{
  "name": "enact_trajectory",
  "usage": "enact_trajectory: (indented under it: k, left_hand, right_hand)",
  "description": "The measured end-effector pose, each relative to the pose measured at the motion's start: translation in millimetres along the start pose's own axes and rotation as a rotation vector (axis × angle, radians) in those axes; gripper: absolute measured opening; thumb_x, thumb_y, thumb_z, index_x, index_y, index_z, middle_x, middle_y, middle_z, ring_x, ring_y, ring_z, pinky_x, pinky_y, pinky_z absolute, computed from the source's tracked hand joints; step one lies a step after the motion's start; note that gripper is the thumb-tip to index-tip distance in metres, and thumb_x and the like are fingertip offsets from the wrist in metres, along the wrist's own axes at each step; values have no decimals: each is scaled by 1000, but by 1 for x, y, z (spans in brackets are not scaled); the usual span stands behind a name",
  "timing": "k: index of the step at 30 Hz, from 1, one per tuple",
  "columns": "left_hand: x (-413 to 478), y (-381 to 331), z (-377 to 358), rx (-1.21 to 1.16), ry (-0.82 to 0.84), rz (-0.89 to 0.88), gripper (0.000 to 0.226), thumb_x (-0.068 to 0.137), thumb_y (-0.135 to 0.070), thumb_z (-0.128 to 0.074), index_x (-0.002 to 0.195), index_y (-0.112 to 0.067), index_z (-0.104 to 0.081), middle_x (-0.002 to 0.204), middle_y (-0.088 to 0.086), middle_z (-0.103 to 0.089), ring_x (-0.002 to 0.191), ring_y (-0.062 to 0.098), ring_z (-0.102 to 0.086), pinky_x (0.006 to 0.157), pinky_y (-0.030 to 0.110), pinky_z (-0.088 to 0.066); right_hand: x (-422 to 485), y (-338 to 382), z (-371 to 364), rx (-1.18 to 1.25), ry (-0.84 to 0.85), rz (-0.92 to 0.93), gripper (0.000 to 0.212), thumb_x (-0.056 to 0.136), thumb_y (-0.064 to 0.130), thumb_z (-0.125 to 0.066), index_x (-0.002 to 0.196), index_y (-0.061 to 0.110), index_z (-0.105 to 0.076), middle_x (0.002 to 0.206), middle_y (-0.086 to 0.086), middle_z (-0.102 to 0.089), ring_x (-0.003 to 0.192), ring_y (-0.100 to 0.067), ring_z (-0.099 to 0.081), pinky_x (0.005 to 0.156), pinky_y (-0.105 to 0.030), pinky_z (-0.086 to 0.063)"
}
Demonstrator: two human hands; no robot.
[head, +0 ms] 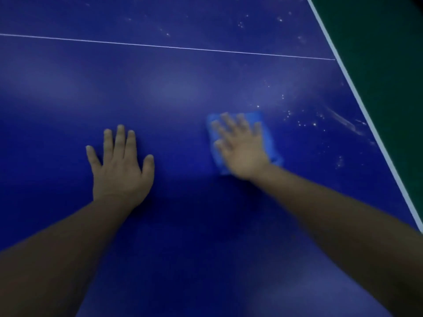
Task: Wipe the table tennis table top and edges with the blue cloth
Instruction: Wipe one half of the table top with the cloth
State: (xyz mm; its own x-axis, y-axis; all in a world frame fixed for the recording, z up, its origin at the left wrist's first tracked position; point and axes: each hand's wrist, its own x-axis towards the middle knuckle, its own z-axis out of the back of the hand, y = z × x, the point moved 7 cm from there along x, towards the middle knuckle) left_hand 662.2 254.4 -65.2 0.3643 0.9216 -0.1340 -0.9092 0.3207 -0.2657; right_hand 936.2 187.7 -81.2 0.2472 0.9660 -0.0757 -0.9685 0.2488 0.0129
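Two bare forearms reach in from the lower edge over the dark blue table (183, 92); on the left, the left hand (119, 165) lies palm down on the bare surface, its fingers straight and slightly spread, thumb out to the side, holding nothing; a stretch of bare table top separates it from the other hand; to the right, the right hand (242, 147) presses flat on the blue cloth (270, 145) with its fingers straight and fanned open, not curled round the fabric – this hand and the cloth are blurred; the cloth is folded into a rough square, lighter in colour than the table, and shows past the fingertips and along both sides of the palm; a thin white line (160, 45) crosses the table top farther away, from the left side to the right edge; right of the cloth, pale specks and smears (304, 122) dot the surface – more of them sit up near the far right corner; a white border stripe (366, 110) runs along the table's right edge, slanting down the view; beyond it lies dark green floor (389, 53).
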Motion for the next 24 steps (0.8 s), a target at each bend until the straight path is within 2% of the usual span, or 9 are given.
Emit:
enact_trajectory:
  k: [3,6,8,11,13,17,19,21,24]
  left_hand:
    - [6,3,-5,44,-1,29,75,97,-61,-11,160,-20,-4,168,-2,5,154,19,14,121,56,10]
    - [6,2,-3,32,-6,34,71,100,-57,-17,160,-21,-6,168,-2,4,154,18,14,122,56,9]
    - [7,1,-2,34,5,41,72,100,-57,-17,161,-21,-7,168,-3,5,153,17,15,122,55,9]
    - [6,1,-2,36,0,52,79,93,-62,-10,160,-22,-8,168,-3,3,153,15,14,122,52,10]
    - [7,0,-1,34,-1,53,80,92,-62,-11,160,-21,-11,168,-3,0,154,15,12,122,52,9]
    - [7,1,-1,50,10,66,79,92,-62,-12,160,-21,-13,168,-2,-1,154,16,11,122,52,9]
    - [9,2,-2,54,13,69,78,93,-62,-12,160,-22,-12,168,-2,-1,154,16,12,122,52,9]
    - [10,2,-2,55,18,71,78,93,-62,-12,160,-22,-12,168,-3,0,153,15,14,122,51,10]
    - [10,1,-2,52,18,75,77,93,-62,-12,160,-22,-12,168,-4,1,153,14,15,122,51,11]
  right_hand:
    - [4,-149,11,80,21,-538,56,105,49,-22,159,40,-10,169,8,-5,155,-28,-4,119,-66,-6]
    - [1,-165,13,183,8,-758,58,104,51,-18,160,40,-8,169,7,-2,155,-30,1,118,-68,0]
    - [10,-108,10,140,-7,-600,58,104,50,-20,159,39,-12,169,7,-5,155,-31,-2,118,-68,-1]
    - [4,-6,3,92,-23,-16,57,101,50,-24,156,35,-30,166,4,-24,152,-33,-19,117,-66,-7]
    - [7,-16,5,50,-25,179,56,101,49,-27,154,33,-36,163,2,-30,150,-33,-26,116,-66,-14]
    - [27,-182,16,53,15,-447,54,106,47,-25,159,37,-17,169,7,-10,155,-27,-8,119,-64,-7]
    - [11,-220,18,136,7,-666,56,106,49,-22,160,38,-12,169,7,-5,155,-28,-3,119,-65,-3]
    - [5,-197,13,146,-21,-702,57,105,48,-22,160,38,-12,169,5,-6,155,-30,-4,119,-66,-3]
    - [26,-94,13,79,-61,-400,57,102,46,-26,158,34,-25,167,2,-19,153,-34,-16,117,-68,-9]
